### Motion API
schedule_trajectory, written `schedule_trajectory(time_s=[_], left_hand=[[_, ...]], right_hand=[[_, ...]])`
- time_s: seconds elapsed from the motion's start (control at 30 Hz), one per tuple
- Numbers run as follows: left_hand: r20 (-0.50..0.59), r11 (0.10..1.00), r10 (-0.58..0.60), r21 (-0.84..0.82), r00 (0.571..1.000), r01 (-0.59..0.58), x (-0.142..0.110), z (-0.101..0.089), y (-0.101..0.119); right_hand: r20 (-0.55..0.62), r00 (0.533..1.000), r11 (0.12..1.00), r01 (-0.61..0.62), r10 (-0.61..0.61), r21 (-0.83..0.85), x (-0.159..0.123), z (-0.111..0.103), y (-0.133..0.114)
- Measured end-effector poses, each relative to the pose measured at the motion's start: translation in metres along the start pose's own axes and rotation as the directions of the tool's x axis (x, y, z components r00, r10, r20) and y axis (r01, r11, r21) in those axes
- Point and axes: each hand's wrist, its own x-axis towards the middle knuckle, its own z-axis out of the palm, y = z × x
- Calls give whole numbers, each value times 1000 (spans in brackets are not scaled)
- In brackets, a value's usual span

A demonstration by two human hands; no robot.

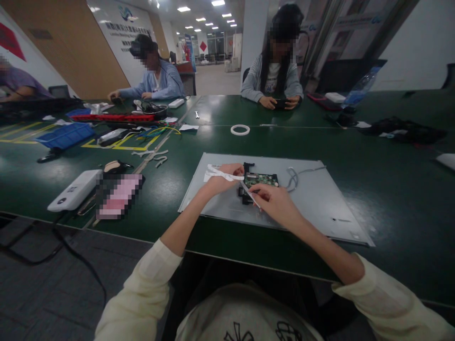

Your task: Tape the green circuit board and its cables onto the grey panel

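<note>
A flat grey metal panel (305,213) lies on the table in front of me. On it sit a green circuit board (262,179) and a black plastic part (244,195), both partly covered by my hands. My left hand (222,181) is closed at the board's left side, pinching one end of a narrow white strip (245,187), which looks like tape. Lower down, the fingers of my right hand (273,201) grip the same strip. Other white strips (223,173) lie across the back of my left hand. A grey cable (293,179) loops right of the board.
A white tape roll (240,130) lies beyond the panel. To the left are a phone (120,195), a white power bank (74,190), crumpled strips (160,160) and a blue tray (66,136). Two people (273,71) (156,76) sit across the table; another is partly visible at far left.
</note>
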Motion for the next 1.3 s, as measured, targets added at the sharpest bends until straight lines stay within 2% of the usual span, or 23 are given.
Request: schedule_trajectory(time_s=[0.07, 0.17, 0.3, 0.53, 0.77, 0.87, 1.07, 1.3], left_hand=[[85, 999, 30, -23, 996, -28, -1, 3, -1], [135, 998, 52, -48, 989, -46, -2, 5, -2], [133, 1000, 12, -18, 991, -10, -1, 7, -3], [60, 998, 3, 56, 998, -7, 1, 7, -7], [140, 1000, 17, 23, 990, -21, 0, 5, -2], [165, 998, 47, 44, 985, -55, 0, 8, -7], [150, 995, 46, 86, 988, -59, -1, 14, -13], [133, 996, 50, 66, 990, -59, -1, 18, -14]], right_hand=[[1, 1000, 999, 5, -5, -41, 0, 1, 0], [5, 1000, 997, 11, -11, -75, 0, 3, -1], [8, 999, 996, 37, -36, -84, -1, 3, 0], [-9, 1000, 999, 13, -13, 33, -1, 3, 3], [0, 1000, 1000, 12, -12, 20, -1, 3, 3], [4, 1000, 999, 18, -18, -29, -1, 4, 2], [29, 999, 980, 35, -30, -194, -2, 5, 1], [16, 999, 896, 44, -41, -441, -6, 10, 0]])
